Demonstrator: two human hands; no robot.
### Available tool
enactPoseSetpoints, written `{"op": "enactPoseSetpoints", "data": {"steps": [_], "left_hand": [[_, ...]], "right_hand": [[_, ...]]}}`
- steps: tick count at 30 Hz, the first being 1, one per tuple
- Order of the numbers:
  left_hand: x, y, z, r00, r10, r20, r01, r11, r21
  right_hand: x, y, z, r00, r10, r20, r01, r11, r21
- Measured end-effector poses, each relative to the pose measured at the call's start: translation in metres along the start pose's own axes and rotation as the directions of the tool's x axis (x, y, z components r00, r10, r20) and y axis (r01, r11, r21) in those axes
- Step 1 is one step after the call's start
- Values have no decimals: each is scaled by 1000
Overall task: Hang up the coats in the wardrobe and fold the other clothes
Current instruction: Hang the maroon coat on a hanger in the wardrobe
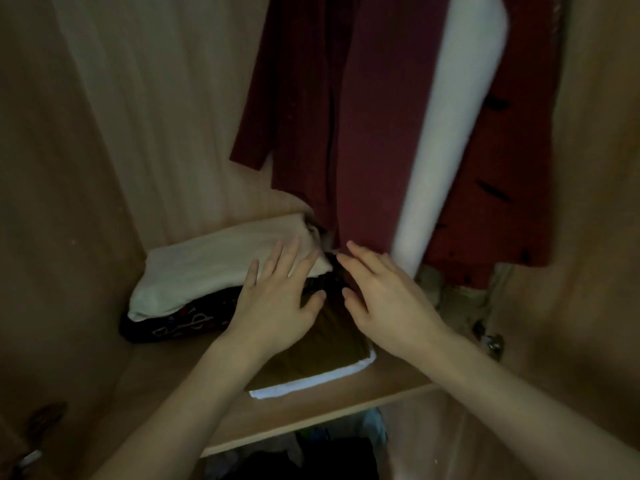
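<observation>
Settling folded clothes on the wardrobe shelf (346,400), by my reading. Left hand (277,306) and right hand (384,306) are lying flat, fingers straight, gripping nothing, pressing the brown folded garment (322,355), which is sitting on a white one (311,381). Maroon coats (346,116) are hanging behind. Next: withdrawing without dragging the stack.

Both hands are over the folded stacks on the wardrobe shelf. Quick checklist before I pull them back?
1. Left hand open, holding nothing: ok.
2. Right hand open, holding nothing: ok.
3. Brown folded garment lies flat on the white one: ok.
4. Cream fold sits on the dark patterned one: ok.
5. Maroon coat hangs above: ok.
6. Hangers seated on a rail: cannot tell.
</observation>
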State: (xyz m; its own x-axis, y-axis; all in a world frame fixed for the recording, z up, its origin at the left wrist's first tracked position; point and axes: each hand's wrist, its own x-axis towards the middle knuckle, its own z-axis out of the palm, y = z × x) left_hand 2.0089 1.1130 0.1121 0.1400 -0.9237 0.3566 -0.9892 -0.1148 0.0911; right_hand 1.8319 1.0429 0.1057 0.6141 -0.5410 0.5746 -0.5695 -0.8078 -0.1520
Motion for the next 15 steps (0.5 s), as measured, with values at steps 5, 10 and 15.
{"op": "enactPoseSetpoints", "data": {"steps": [5, 10, 15], "left_hand": [[-11, 45, 1, 976, 213, -36, -215, 971, -104], [-41, 103, 20, 907, 416, -60, -420, 889, -185], [-93, 165, 36, 792, 600, -112, -609, 764, -214]], "right_hand": [[-60, -5, -31, 981, 196, -2, -193, 969, -152], [-143, -15, -67, 906, 423, -34, -412, 858, -307], [-231, -36, -102, 786, 615, -59, -573, 690, -443]]}}
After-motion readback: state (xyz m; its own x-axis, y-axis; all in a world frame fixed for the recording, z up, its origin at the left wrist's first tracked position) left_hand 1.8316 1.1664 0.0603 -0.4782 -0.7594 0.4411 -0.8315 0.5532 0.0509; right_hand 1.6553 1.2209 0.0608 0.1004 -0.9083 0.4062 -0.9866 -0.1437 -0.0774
